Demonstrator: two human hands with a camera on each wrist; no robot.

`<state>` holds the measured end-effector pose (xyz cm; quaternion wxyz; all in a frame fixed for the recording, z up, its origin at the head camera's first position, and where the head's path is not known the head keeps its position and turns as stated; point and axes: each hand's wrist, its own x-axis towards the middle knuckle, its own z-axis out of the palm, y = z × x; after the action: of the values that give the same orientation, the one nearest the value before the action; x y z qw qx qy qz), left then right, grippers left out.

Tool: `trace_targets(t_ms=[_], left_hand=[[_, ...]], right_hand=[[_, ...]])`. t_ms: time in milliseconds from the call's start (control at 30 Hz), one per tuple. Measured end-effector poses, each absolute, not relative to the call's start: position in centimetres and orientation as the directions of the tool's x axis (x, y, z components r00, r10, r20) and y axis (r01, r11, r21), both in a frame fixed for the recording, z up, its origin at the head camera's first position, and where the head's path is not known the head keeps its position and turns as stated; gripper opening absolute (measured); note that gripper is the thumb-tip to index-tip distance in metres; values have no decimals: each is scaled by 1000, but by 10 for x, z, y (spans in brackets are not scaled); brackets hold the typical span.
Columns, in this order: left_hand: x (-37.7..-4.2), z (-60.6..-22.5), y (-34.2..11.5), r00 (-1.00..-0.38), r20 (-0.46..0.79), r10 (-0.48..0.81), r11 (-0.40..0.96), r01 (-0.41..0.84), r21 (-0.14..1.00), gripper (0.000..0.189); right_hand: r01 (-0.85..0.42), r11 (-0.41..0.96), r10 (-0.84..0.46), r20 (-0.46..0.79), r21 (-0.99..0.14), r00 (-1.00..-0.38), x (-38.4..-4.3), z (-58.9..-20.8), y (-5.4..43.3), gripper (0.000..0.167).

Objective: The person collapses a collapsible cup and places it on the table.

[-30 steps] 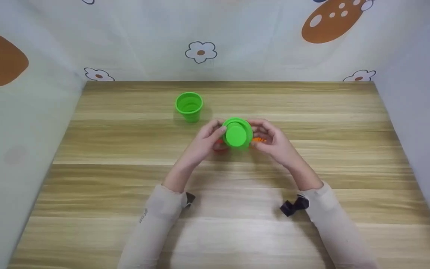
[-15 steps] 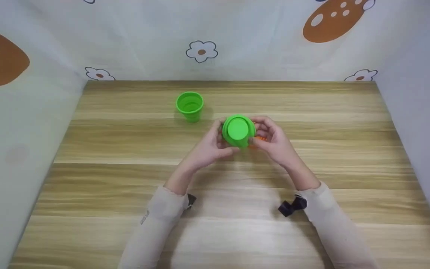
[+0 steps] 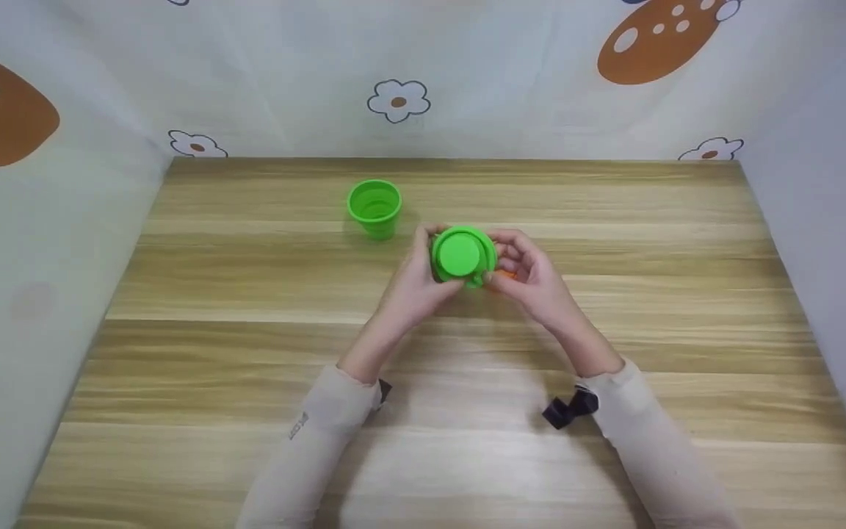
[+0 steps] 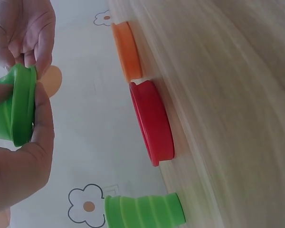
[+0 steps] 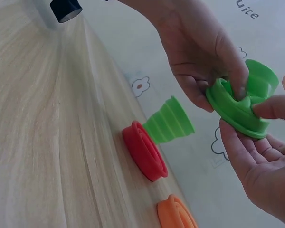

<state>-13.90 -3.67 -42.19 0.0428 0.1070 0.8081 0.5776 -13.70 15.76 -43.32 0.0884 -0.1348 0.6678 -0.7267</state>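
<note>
Both hands hold a green collapsible cup (image 3: pixel 460 255) above the table, its flat base facing up in the head view. The left wrist view shows its wide rim, with the ridged wall partly folded. My left hand (image 3: pixel 423 283) grips it from the left, thumb along the near edge. From the right, my right hand (image 3: pixel 537 279) pinches the rim between thumb and fingers; in the right wrist view that thumb presses on the fold. Below lie a red collapsed cup (image 5: pixel 145 151) and an orange collapsed cup (image 5: pixel 175 213), the red one hidden in the head view.
A second green cup (image 3: pixel 375 209), extended and upright, stands on the wooden table (image 3: pixel 247 294) behind and left of the hands. Curtains (image 3: pixel 482 73) with flower prints border the back and sides. Black wrist devices (image 3: pixel 570 408) hang under the cuffs.
My left thumb has moved from the cup's upper left face down to its near edge. The cup has risen slightly, then shifted a little left. The red cup is now covered.
</note>
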Motion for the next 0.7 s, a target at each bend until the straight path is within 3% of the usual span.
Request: trace_targets(t_ms=[167, 367, 700], left_hand=[[-139, -422, -35, -975, 83, 207, 357, 154, 921, 65], [-140, -421, -33, -971, 94, 221, 363, 171, 916, 66], [-136, -419, -42, -930, 0, 369, 219, 87, 972, 68]], right_hand=[[-32, -123, -298, 68, -992, -952, -136, -434, 155, 55], [-65, -17, -199, 67, -998, -978, -136, -431, 150, 51], [-135, 34, -140, 129, -990, -982, -138, -431, 150, 49]])
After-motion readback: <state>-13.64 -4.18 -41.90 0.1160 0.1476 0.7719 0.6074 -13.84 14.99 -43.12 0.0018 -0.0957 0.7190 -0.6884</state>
